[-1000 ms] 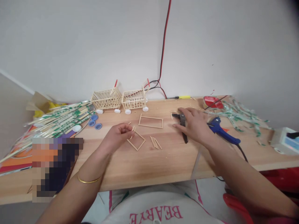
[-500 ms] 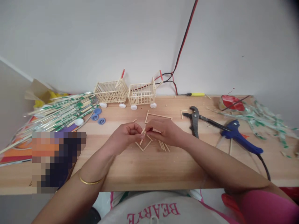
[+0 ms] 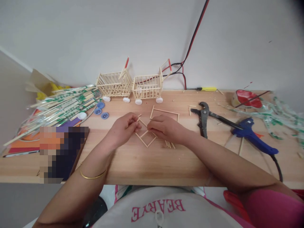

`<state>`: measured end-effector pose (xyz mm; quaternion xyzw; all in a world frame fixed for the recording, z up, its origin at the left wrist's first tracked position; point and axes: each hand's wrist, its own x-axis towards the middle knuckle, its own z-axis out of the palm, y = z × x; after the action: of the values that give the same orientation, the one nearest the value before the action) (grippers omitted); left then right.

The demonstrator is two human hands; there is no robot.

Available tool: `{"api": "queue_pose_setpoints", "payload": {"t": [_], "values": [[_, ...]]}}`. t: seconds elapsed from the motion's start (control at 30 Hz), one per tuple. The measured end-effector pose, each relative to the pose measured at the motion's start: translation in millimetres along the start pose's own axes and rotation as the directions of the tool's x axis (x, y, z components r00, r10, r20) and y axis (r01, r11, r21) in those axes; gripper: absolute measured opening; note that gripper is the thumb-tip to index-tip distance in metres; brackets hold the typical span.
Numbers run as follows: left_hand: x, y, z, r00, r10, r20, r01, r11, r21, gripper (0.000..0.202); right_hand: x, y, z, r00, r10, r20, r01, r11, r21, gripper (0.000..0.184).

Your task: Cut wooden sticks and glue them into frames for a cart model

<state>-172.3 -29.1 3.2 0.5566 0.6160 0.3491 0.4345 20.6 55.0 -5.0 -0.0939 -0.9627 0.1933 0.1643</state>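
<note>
Between my hands, on the table, lies a small square-cornered frame of thin wooden sticks (image 3: 147,146). My right hand (image 3: 167,127) is over its right side, with fingertips pinched on a thin wooden stick (image 3: 144,134) that slants across the frame. At the frame's left, my left hand (image 3: 125,129) has its thumb and fingers drawn together; whatever is in them is hidden. A short stick end (image 3: 139,115) shows just past those fingers. Beyond my right hand rests a larger three-sided stick frame (image 3: 166,111). Several loose cut sticks (image 3: 169,144) lie partly under my right wrist.
Two stick-built model carts (image 3: 114,85) with white wheels stand by the wall. Blue bottle caps (image 3: 104,115) and wrapped chopsticks (image 3: 68,106) lie left. To the right are a black cutter (image 3: 203,118), a blue glue gun (image 3: 251,133), a yellow-handled knife (image 3: 207,89) and torn wrappers (image 3: 277,117).
My hands have drawn apart; earlier their fingertips met over a stick. My left hand has moved left, off the frame. The whole view has shifted slightly.
</note>
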Motion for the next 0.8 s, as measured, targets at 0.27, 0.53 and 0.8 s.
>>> {"api": "queue_pose_setpoints", "payload": {"t": [0.27,0.53,0.8], "values": [[-10.9,10.7,-7.0,0.994,-0.024,0.104,-0.021,0.912,0.410,0.018,-3.9,-0.3,4.1,0.996,0.080,0.044,-0.087,0.977,0.194,0.016],[-13.0,8.7,5.8,0.954,-0.150,0.260,-0.011,0.846,0.532,0.016,-6.3,1.7,1.1,0.988,0.118,0.099,-0.137,0.965,0.224,0.014],[-14.7,1.1,12.2,0.962,-0.110,0.249,-0.078,0.766,0.638,0.019,-7.0,5.7,2.6,0.990,0.094,0.109,-0.115,0.972,0.205,0.014]]}}
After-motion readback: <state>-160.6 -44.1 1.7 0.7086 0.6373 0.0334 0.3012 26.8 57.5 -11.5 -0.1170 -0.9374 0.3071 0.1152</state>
